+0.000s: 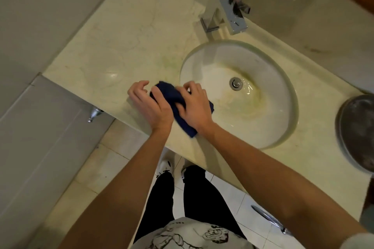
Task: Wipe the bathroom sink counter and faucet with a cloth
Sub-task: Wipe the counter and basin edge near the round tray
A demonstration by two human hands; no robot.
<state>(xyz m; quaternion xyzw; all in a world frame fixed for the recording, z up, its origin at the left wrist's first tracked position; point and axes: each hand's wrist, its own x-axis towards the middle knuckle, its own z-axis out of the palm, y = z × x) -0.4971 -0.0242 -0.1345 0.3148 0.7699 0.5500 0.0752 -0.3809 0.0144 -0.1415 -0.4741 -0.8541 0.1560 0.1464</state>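
A dark blue cloth (172,95) lies bunched on the cream marble counter (125,46), just left of the white oval sink basin (238,95). My left hand (149,105) holds the cloth's left end with curled fingers. My right hand (194,105) grips the cloth's right side, fingers curled over it near the basin rim. Part of the cloth is hidden under both hands. The square chrome faucet (226,10) stands behind the basin, away from both hands.
A round grey metal tray (356,131) sits on the counter at the right edge. A chrome valve (94,114) sticks out below the counter's left front. A chrome bar (269,218) shows lower right. Tiled floor and my legs are below.
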